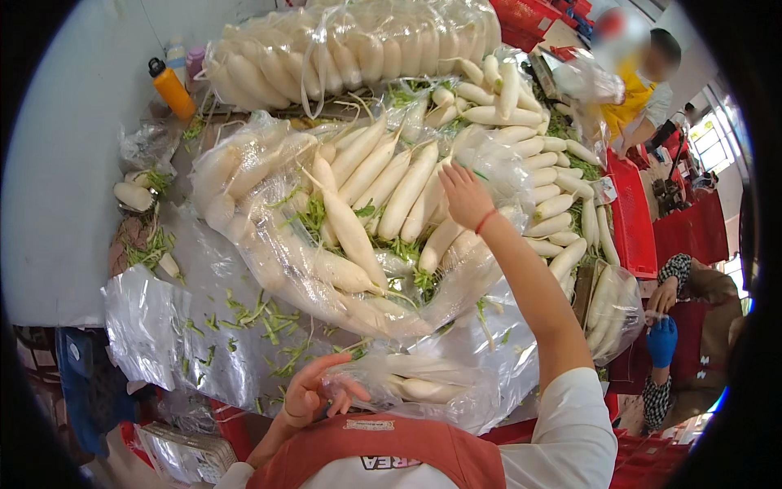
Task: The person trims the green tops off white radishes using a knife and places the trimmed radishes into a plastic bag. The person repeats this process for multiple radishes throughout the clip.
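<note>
My right hand (pixel 467 197) reaches out to the heap of white daikon radishes inside a large clear plastic bag. Its fingers lie against the upper part of one daikon (pixel 427 198); whether they grip it is hidden from above. Several loose daikon (pixel 415 189) lie side by side there, with trimmed green stalks. The big bag's rolled, bulging rim (pixel 263 257) curves around them. Close to my body, my left hand (pixel 324 391) has its fingers apart beside the mouth of a smaller clear bag (pixel 440 373) with several daikon in it. I cannot tell whether it touches the film.
A long packed bag of daikon (pixel 360 55) lies at the back. More daikon (pixel 550 189) are piled at right, near a red crate (pixel 632 214). An orange bottle (pixel 172 89) stands at far left. Another person's blue-gloved hand (pixel 662 342) is at a bag (pixel 614 312) on the right.
</note>
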{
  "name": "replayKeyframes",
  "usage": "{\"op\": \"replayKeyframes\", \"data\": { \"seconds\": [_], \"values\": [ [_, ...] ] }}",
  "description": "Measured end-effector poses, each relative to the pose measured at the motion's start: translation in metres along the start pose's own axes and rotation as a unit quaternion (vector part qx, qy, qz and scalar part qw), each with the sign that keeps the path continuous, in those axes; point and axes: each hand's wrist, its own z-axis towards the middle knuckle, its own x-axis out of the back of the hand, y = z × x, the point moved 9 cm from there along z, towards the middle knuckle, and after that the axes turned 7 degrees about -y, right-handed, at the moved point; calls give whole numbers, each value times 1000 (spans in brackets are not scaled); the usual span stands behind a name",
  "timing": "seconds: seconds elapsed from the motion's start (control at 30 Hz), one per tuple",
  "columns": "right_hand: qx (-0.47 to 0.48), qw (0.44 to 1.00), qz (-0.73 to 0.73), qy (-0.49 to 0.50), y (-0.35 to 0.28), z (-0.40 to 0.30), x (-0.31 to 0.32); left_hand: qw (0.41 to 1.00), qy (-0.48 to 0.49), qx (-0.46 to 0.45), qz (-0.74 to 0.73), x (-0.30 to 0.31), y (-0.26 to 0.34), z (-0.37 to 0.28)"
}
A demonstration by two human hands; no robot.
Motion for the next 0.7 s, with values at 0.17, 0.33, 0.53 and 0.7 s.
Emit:
{"op": "replayKeyframes", "data": {
  "seconds": [0.17, 0.33, 0.53, 0.7],
  "values": [
    [-21, 997, -66, -40, 31, 30, -50, 999, 51, -2, 20, 33, -4, 6],
    [-8, 981, -89, -170, 31, 27, -23, 996, 63, 19, 54, 49, -4, 1],
    [-118, 968, 12, -221, 36, -61, 24, 940, 129, 174, 264, 53, 6, -17],
    [-244, 970, 20, 7, 41, -167, 118, 837, 259, -33, 480, 64, 63, -22]
  ]
}}
